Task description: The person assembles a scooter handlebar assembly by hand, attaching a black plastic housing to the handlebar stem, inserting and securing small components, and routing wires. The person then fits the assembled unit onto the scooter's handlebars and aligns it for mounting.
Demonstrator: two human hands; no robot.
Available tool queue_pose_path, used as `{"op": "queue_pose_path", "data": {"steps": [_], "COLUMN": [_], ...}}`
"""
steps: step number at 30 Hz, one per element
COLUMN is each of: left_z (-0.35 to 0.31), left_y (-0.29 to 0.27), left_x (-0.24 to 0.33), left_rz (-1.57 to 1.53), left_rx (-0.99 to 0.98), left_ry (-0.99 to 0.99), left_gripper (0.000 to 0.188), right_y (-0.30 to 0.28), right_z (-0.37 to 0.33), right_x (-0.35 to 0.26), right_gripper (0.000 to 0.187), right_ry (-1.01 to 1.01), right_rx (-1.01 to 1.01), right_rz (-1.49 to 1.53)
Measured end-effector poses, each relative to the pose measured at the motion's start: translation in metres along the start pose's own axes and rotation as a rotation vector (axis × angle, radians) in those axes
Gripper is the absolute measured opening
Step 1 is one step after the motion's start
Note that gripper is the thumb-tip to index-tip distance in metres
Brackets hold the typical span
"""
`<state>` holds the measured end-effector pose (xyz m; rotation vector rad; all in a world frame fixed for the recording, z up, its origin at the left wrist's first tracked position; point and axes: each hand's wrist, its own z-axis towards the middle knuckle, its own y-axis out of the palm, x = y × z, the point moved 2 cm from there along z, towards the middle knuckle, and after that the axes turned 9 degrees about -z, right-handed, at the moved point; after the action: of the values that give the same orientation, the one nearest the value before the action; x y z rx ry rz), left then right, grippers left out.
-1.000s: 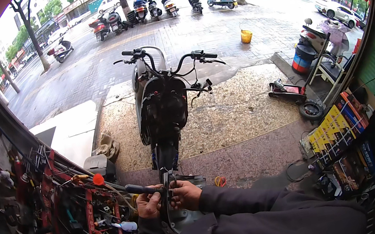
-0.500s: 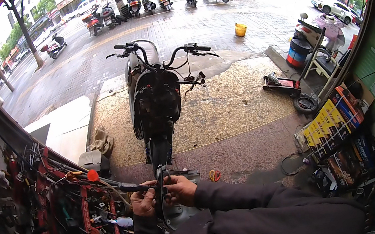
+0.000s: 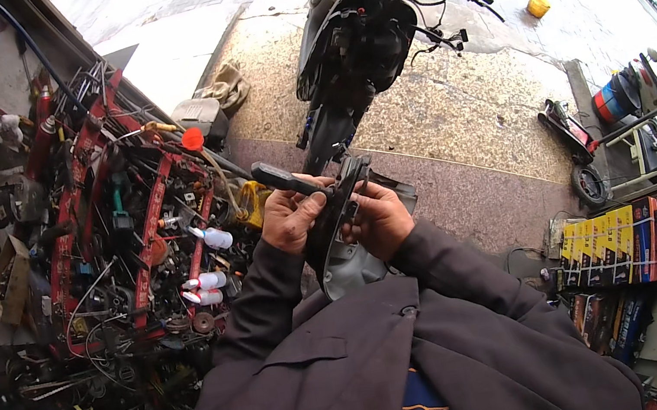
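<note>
In front of my chest, my left hand (image 3: pixel 292 220) is closed around a black-handled tool (image 3: pixel 280 178), shaped like a screwdriver, whose thick end points up and left. Its tip meets a dark, narrow part (image 3: pixel 352 173) standing upright between my hands. My right hand (image 3: pixel 379 218) pinches the other side of that part, fingers bent and partly hidden behind it. Below, next to my jacket, sits a grey rounded piece (image 3: pixel 355 269) that seems joined to the dark part. Just beyond stands a stripped-down electric scooter (image 3: pixel 357 42) with bare handlebars and hanging cables.
A red rack (image 3: pixel 76 241) crammed with tools, wires and white bottles (image 3: pixel 216 237) fills the left side. Yellow boxes (image 3: pixel 608 245) are stacked at right, near a folded kick scooter (image 3: pixel 575 131) and a blue-and-red drum (image 3: pixel 616 99). A yellow bucket (image 3: pixel 538 5) stands farther off.
My view has tipped down and turned left, so the hands and scooter sit higher and farther right in it. Both hands keep their hold on the tool and the dark part.
</note>
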<state>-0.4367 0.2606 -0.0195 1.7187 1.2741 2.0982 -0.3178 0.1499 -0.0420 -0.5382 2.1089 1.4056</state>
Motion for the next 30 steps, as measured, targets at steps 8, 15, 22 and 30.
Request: {"op": "queue_pose_path", "data": {"steps": [8,15,22,30], "left_z": [-0.004,-0.004,0.0,-0.001], "left_y": [-0.001,0.031,0.05,0.075], "left_x": [-0.012,-0.046,-0.098,-0.125], "left_rz": [-0.048,-0.235,-0.191,-0.157], "left_rx": [0.016,0.168,0.235,0.251], "left_ry": [0.0,0.038,-0.014,0.003], "left_gripper": [0.023,0.025,0.022,0.026], "right_y": [-0.013,-0.047,-0.095,-0.119], "right_z": [-0.003,-0.019,-0.043,-0.062], "right_x": [0.001,-0.011,-0.022,-0.034], "right_gripper": [0.011,0.008,0.007,0.009], "right_ry": [0.014,0.107,0.185,0.196], "right_rx": [-0.035,0.019,0.057,-0.016], "right_rz": [0.011,-0.009,0.012,-0.022]}}
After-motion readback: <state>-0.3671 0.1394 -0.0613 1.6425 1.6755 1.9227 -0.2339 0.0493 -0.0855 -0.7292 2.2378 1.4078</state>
